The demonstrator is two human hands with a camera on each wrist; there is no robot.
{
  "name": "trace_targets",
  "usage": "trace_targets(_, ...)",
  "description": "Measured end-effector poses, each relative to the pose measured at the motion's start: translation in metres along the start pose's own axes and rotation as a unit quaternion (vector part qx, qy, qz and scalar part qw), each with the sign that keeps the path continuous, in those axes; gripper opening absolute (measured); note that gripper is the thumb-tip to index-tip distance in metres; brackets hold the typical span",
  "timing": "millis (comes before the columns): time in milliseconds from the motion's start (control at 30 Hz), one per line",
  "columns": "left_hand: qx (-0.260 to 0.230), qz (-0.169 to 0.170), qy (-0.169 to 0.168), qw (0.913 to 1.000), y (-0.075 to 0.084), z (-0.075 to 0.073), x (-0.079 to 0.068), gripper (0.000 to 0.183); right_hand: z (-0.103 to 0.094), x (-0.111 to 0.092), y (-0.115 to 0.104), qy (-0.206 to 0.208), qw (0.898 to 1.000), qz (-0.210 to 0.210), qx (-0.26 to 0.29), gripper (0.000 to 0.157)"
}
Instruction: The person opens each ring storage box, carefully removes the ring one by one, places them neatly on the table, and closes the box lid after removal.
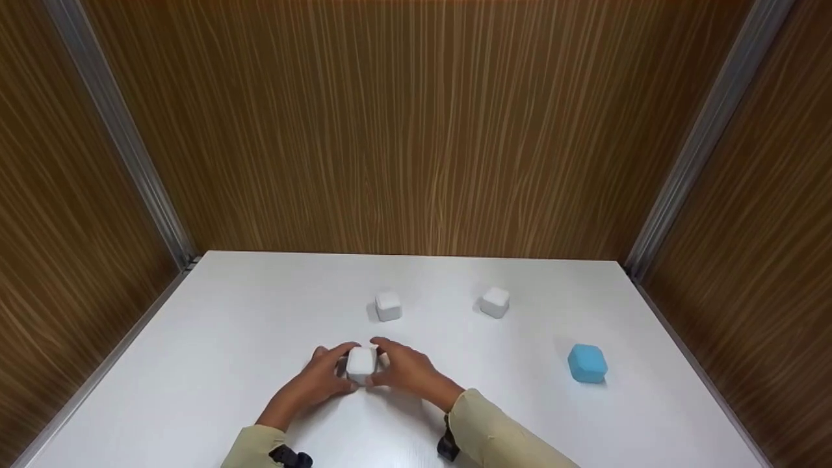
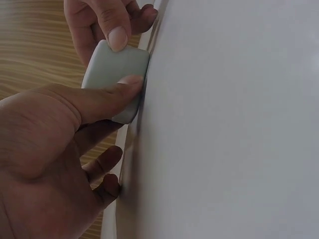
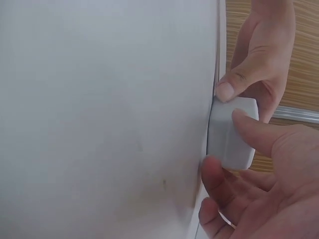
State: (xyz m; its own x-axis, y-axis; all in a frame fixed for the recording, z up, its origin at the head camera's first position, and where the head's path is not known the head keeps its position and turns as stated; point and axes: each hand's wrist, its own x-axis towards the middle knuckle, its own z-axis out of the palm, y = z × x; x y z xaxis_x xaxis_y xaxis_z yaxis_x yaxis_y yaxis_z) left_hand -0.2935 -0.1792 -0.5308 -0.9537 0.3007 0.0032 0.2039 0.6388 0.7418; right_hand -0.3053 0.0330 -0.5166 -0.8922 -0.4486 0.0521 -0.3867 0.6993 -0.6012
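Note:
A white block (image 1: 361, 364) with rounded edges rests on the white table between both hands. My left hand (image 1: 318, 379) grips it from the left, thumb on the near face and fingers behind. From the right, my right hand (image 1: 413, 372) holds the same block, its thumb against the near face. The left wrist view shows the left thumb lying across the block (image 2: 117, 64), the right thumb tip near its top edge. In the right wrist view the right thumb presses the face of the block (image 3: 224, 132), and the other fingers curl by its side.
Farther back on the table (image 1: 260, 292) stand a second white block (image 1: 389, 306) and a third one (image 1: 495, 303) to its right. A blue block (image 1: 587, 363) sits at the right. Wood-grain panels (image 1: 416, 130) enclose the back and both sides.

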Motion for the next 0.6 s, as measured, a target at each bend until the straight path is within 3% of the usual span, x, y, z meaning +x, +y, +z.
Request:
trace_targets(167,-0.004,0.006,0.001,1.0,-0.0029,0.0006,0.0009,0.062,-0.0004,0.0017,0.0005,-0.005,0.999,0.009,0.034,0.063)
trace_targets(600,-0.035,-0.015,-0.005,0.9993,-0.0096,0.0009,0.0022,0.067,-0.0031,0.0018,0.0039,-0.012,0.999,-0.008,0.038,0.052)
